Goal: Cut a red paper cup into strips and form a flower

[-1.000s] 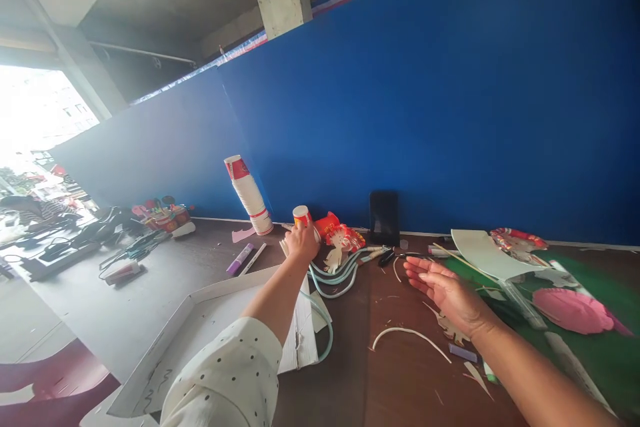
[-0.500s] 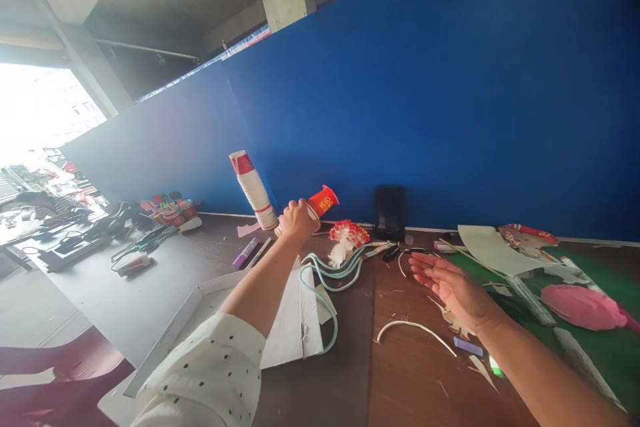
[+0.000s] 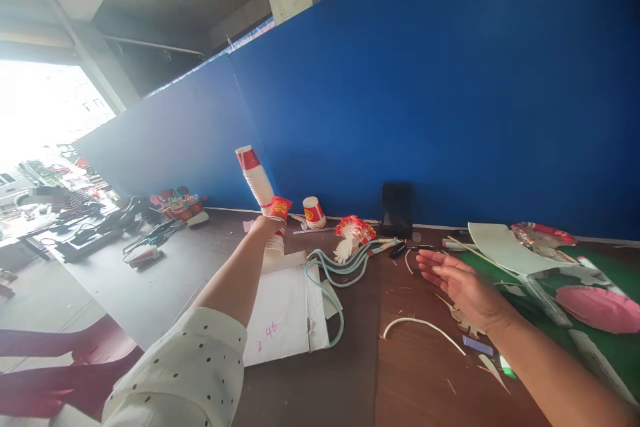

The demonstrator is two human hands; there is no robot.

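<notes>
So, red cup [image 3: 280,208] in left hand [image 3: 262,229]

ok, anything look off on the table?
The cup stack leans left in view, so it looks unsteady, though the wide lens may exaggerate that. Loose scraps litter the table near the right hand, which looks untidy. No spill visible.

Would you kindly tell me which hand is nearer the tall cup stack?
Left: the left hand is close by the tall cup stack, while the right hand is well to its right.
</notes>
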